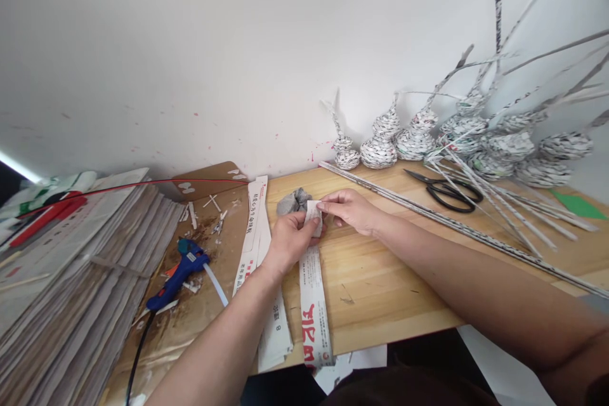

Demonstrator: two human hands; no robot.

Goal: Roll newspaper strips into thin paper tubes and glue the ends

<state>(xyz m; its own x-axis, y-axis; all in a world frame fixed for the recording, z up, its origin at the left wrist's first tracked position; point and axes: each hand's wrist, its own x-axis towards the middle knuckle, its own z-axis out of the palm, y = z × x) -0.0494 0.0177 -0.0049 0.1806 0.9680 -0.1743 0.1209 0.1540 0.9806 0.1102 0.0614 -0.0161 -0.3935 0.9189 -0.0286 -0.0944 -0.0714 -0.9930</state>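
Observation:
A long newspaper strip (pixel 313 304) runs up the table toward me, its near end reaching the front edge. My left hand (pixel 295 238) pinches the strip near its far end, thumb on top. At the upper corner of that end, my right hand (pixel 346 210) holds the paper between thumb and fingertips. Just behind the left hand lies a crumpled grey cloth (pixel 294 200), partly covered by the fingers and paper. Beside the left forearm rests a pile of cut newspaper strips (pixel 254 228).
A blue glue gun (pixel 178 276) lies on stained cardboard at left, by a tall newspaper stack (pixel 80 279). Rolled paper rods (pixel 428 209) cross the table on the right, near black scissors (pixel 451 193). Several woven paper gourds (pixel 379 143) line the wall.

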